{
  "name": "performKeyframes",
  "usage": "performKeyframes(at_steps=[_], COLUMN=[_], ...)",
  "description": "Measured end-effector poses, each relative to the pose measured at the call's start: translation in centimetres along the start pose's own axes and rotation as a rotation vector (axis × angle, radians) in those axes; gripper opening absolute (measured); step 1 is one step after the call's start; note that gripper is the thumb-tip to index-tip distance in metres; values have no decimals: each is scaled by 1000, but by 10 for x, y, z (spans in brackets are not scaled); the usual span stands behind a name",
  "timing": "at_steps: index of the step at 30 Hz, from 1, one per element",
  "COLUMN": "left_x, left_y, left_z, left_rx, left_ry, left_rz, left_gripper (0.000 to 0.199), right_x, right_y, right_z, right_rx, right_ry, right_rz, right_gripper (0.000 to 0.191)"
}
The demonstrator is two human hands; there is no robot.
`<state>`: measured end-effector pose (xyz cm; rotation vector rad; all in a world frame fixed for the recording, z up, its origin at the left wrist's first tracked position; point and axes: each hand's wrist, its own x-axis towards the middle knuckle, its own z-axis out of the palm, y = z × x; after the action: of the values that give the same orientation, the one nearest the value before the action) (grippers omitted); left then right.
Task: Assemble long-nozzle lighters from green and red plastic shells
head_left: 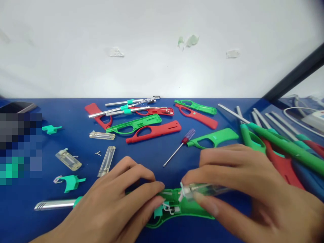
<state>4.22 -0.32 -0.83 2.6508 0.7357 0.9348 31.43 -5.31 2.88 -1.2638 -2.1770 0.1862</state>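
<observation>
A person works with both hands at a blue tabletop (pixel 144 157) that runs back to a white wall (pixel 152 74), its face marked by a pale torn patch (pixel 116 52), a greenish scrap (pixel 192 41) and another flaked spot (pixel 233 53). At the near edge, the left hand (pixel 118 199) is clamped over a green half-shell (pixel 194 207), thumb and fingertips close together beside a teal trigger (pixel 158 211) seated in it. The right hand (pixel 235 182) pinches a clear tank (pixel 217 190) between thumb and fingers, just over the shell's right part; whether the two touch cannot be told. A metal tube (pixel 55 204) with a teal collar lies to the left. Across the middle of the surface are three more clear tanks, a teal piece (pixel 71 183), small pins (pixel 98 153) and a screwdriver (pixel 187 136) with a translucent purple-and-red handle. Farther back, red and green casings (pixel 162 131) lie near wired metal rods (pixel 113 111). Long-nosed lighters (pixel 283 141) crowd the right side, below a black bar (pixel 296 72) slanting up past a white cable (pixel 286 113) and a white device (pixel 315 119). A dark, flat device (pixel 19 107) occupies the far left corner.
</observation>
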Motion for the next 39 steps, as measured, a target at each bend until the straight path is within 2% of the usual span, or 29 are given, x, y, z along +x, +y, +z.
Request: performKeyframes(at_steps=[6, 8, 11, 12, 13, 15, 20, 30, 35, 39], left_x=[10, 10, 8, 7, 7, 6, 1, -5, -6, -4], left_y=[2, 3, 2, 2, 2, 1, -1, 0, 0, 3], left_z=[-2, -1, 1, 1, 2, 3, 8, 9, 9, 5], left_rx=[130, 181, 195, 190, 187, 189, 150, 125, 136, 134], left_ry=[-30, -22, -21, -22, -27, -29, 3, 6, -3, -28], left_rz=[94, 95, 84, 86, 92, 105, 42, 21, 19, 2], left_gripper=[22, 24, 24, 24, 23, 23, 21, 20, 21, 20], right_x=[0, 0, -1, -2, -1, 1, 10, 5, 5, 2], right_y=[13, 15, 14, 13, 13, 14, 18, 16, 16, 15], right_z=[7, 10, 13, 14, 14, 13, 8, 11, 12, 14], right_rx=[97, 117, 94, 71, 91, 79, 100, 189, 184, 165], right_ry=[-168, -187, -201, -211, -213, -200, -177, -143, -159, -119], right_rz=[-218, -252, -218, -168, -200, -175, -208, -72, -71, -49], right_gripper=[21, 22, 25, 29, 31, 35, 34, 18, 18, 16])
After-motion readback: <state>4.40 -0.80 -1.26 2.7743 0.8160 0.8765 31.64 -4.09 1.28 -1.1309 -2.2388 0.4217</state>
